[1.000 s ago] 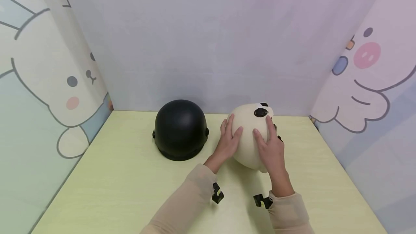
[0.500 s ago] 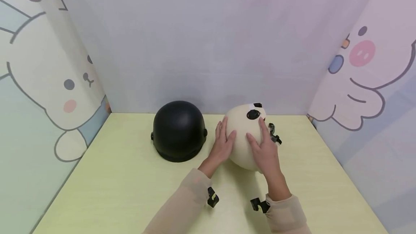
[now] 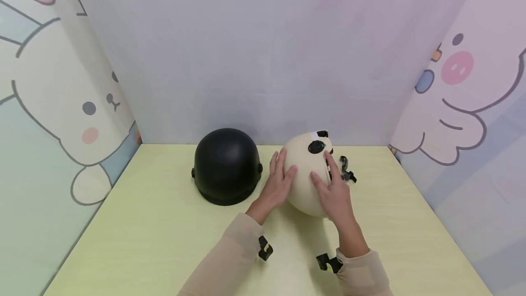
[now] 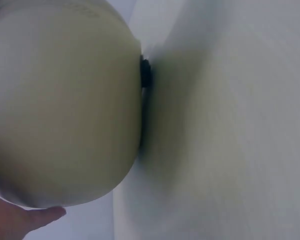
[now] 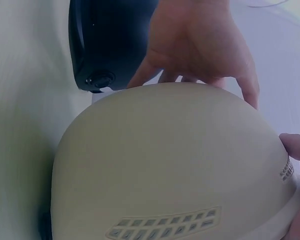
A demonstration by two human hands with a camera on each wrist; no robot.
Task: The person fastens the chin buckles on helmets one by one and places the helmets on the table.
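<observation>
In the head view a cream helmet [image 3: 302,182] leans over the table, with black oval patches near its far end and vent slots [image 5: 165,225] in the right wrist view. My left hand [image 3: 276,185] rests against its left side, fingers spread and mostly straight. On the near right side, my right hand [image 3: 336,195] presses with its thumb and extended fingers. A black strap with a buckle [image 3: 347,173] lies to the right of the shell. The left wrist view shows the helmet's lower side beside its shadow; the inside is hidden.
A glossy black helmet [image 3: 227,168] stands dome up to the left of the cream one. Pale yellow-green tabletop [image 3: 156,236] extends to a grey back wall [image 3: 263,58]. Cartoon-printed panels [image 3: 53,150] flank both sides.
Both hands have turned the cream helmet and shifted it slightly left. More of the black strap at its right now shows. The black helmet keeps its place.
</observation>
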